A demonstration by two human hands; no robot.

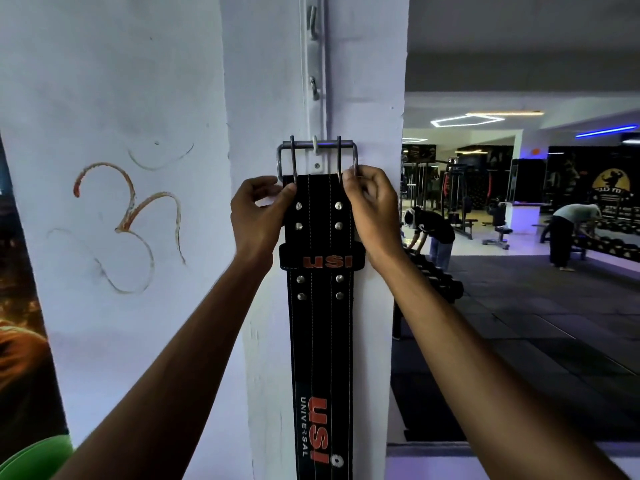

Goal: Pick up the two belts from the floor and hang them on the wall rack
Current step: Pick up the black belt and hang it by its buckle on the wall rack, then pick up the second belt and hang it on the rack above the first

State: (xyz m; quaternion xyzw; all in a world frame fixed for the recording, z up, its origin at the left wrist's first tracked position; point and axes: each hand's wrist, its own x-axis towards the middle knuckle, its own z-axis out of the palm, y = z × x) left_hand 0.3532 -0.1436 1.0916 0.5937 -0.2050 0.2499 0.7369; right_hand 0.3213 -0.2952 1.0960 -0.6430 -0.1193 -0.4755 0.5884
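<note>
Head view, looking along two bare forearms raised toward a white pillar (263, 98). A black weightlifting belt (320, 306) hangs flat against the pillar's front face and runs straight down past the bottom edge of the picture. Its steel buckle (317, 157) sits at the top, with the upper bar resting over the lowest hook (315, 143) of a narrow white wall rack (316, 81) screwed vertically to the pillar; two more hooks stand bare above it. The left hand (258, 214) pinches the belt's upper left edge just under the buckle, thumb in front and fingers curled behind. The right hand (372, 207) grips the upper right edge and the buckle's right side, fingertips closed on the metal. Both hands hold the belt; neither is open. Rows of silver studs and white stitching run down the strap, and a black loop (322, 259) printed with orange letters crosses it below the hands. Only this one belt is in view. To the left, an orange symbol (128, 216) is drawn on the wall. To the right, a dim gym opens up, with two people bent over dumbbell racks (436, 275) on a dark floor.
</note>
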